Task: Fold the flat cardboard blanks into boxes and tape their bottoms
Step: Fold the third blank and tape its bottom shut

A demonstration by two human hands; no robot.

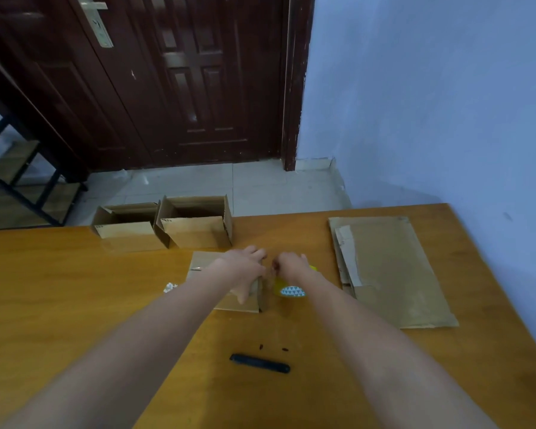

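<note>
A folded cardboard box [203, 264] lies upside down in the middle of the wooden table [75, 305]. My left hand [245, 270] presses on its right end, thumb down over the near side. My right hand [291, 266] is just right of it, fingers curled round a yellow tape roll [290, 289] with a blue-white patterned core; the roll sits against the box's right edge. Whether a tape strip is drawn out is hidden by the hands. Two finished open boxes [195, 224] stand at the table's far edge. A stack of flat blanks [390, 267] lies to the right.
A black utility knife [259, 363] lies on the near table between my forearms, with small dark scraps beside it. A crumpled white scrap [170, 287] sits left of the box. Beyond the table are a tiled floor, a dark door and a metal shelf frame at left.
</note>
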